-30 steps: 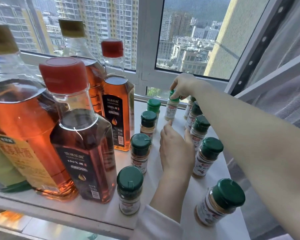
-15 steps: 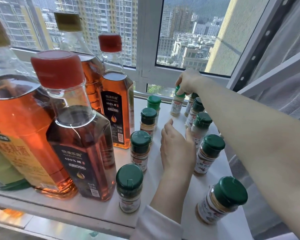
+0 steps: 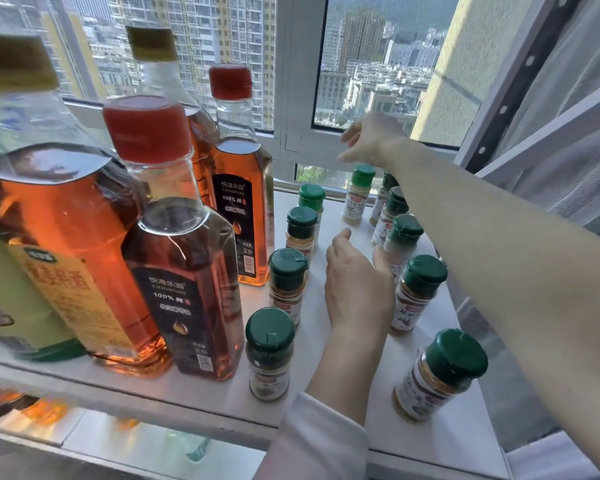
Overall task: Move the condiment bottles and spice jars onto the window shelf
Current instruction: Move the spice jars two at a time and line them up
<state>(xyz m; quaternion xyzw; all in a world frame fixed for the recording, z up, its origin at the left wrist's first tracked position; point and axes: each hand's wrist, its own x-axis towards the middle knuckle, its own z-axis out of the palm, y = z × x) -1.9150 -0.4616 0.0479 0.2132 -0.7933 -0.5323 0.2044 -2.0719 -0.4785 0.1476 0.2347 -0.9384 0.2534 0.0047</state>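
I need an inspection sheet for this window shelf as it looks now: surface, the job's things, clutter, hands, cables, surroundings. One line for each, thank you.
Surface: white shelf under the window, carrying everything below.
Job's things: bottles of amber liquid upright on the left; spice jars with green lids upright in two rows on the right.
Clutter: nothing seen.
Hands: left hand low between the two jar rows, holding nothing; right hand hovers above the far jar, fingers loose, apart from it.
Cables: nothing seen.
Surroundings: window with tall buildings outside; curtain on the right.
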